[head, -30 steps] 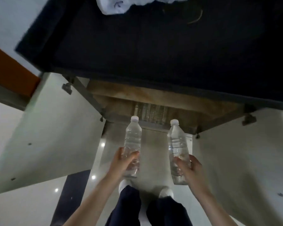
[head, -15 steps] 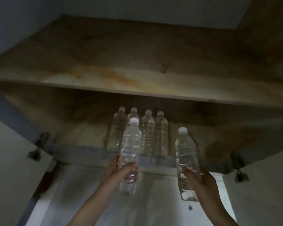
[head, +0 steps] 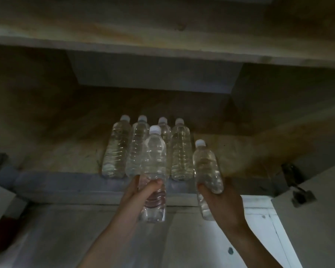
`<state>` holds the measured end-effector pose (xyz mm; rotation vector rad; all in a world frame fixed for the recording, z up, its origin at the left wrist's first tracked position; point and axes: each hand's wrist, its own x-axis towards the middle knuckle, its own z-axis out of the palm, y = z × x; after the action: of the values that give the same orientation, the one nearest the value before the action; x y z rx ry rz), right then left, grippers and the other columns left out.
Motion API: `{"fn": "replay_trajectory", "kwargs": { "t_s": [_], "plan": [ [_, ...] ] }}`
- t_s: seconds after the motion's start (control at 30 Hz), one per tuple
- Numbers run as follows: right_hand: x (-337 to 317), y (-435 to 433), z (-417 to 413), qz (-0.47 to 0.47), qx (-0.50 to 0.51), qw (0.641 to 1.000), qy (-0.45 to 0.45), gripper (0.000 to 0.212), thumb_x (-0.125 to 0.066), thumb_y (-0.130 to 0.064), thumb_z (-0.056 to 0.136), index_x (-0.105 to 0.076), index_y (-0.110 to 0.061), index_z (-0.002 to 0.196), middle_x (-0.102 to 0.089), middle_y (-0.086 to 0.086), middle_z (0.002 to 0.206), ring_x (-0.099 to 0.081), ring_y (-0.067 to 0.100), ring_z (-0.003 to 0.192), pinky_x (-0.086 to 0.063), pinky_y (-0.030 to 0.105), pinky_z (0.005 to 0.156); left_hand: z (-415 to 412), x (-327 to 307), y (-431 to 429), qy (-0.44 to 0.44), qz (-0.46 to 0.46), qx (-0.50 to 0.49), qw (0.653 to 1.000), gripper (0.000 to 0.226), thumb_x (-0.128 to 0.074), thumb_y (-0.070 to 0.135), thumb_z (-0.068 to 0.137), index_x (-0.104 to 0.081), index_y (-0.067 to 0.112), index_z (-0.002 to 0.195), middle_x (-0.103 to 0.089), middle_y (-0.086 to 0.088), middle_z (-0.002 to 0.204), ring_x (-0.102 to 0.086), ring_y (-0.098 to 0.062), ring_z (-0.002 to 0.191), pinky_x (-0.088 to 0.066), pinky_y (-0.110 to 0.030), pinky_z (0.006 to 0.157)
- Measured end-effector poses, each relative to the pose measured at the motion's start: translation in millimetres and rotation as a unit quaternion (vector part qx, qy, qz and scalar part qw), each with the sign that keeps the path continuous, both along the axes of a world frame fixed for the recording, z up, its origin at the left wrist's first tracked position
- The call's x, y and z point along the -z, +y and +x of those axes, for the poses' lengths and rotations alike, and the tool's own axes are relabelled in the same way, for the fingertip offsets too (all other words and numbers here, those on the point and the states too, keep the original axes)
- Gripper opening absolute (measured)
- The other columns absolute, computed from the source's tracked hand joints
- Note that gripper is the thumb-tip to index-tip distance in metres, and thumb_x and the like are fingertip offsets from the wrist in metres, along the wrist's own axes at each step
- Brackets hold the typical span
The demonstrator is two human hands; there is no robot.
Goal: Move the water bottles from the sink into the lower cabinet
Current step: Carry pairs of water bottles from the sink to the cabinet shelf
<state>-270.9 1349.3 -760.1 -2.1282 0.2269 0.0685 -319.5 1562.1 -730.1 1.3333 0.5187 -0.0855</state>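
Bottles in both hands, head view: the left hand (head: 141,190) is gripping the left bottle (head: 155,161) low down, cap up; the right hand (head: 220,198) is wrapping the right bottle (head: 206,165), slightly tilted. Both are hovering at the lower cabinet (head: 75,182) lip. Four stored bottles (head: 180,149) are standing just beyond the left one; bare cabinet floor is lying far-right, nearer the right hand.

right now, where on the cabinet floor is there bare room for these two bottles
Bare wooden cabinet floor lies right of the row of four clear white-capped plastic bottles, and again left of it. The middle is crowded: the four stand side by side near the front edge.
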Motion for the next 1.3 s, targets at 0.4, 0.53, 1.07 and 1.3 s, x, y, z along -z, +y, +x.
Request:
{"fn": "replay_trajectory", "kwargs": {
  "t_s": [0.4,0.53,1.07,1.3],
  "plan": [
    [1,-18,-50,0.051,0.01,0.996,-0.067,0.06,-0.09,-0.029,0.067,-0.057,-0.043,0.115,-0.06,-0.028,0.109,-0.062,-0.002,0.1,-0.046,0.002,0.071,-2,10,-3,-0.004,0.014,0.012,1.0,0.043,-0.082,0.023,0.07,-0.062,0.007,0.105,-0.071,-0.014,0.09,-0.07,-0.022,0.075,-0.058,-0.034,0.067],
    [9,-15,-42,0.005,-0.005,0.995,-0.104,0.071,-0.09,-0.035,0.065,-0.059,-0.026,0.128,-0.06,-0.018,0.119,-0.059,0.004,0.105,-0.047,0.004,0.081,-3,10,0,0.0,0.027,0.011,1.0,0.029,-0.077,0.021,0.079,-0.065,0.011,0.104,-0.073,-0.02,0.099,-0.07,-0.028,0.084,-0.056,-0.045,0.082],
    [7,-3,25,0.068,-0.062,0.986,-0.142,0.058,-0.081,-0.035,0.074,-0.058,-0.033,0.128,-0.062,-0.028,0.115,-0.058,-0.01,0.106,-0.043,-0.002,0.077,15,-3,8,-0.006,0.041,0.024,0.999,0.049,-0.087,0.032,0.059,-0.065,0.011,0.097,-0.075,-0.015,0.088,-0.074,-0.026,0.079,-0.059,-0.038,0.074],
    [9,2,38,0.058,-0.057,0.987,-0.139,0.069,-0.08,-0.043,0.072,-0.055,-0.029,0.135,-0.059,-0.024,0.119,-0.055,-0.007,0.105,-0.044,0.001,0.081,9,-16,8,0.003,0.01,0.05,0.999,0.064,-0.087,0.034,0.05,-0.066,0.013,0.106,-0.077,-0.008,0.09,-0.075,-0.02,0.078,-0.059,-0.046,0.078]
  ]
}}
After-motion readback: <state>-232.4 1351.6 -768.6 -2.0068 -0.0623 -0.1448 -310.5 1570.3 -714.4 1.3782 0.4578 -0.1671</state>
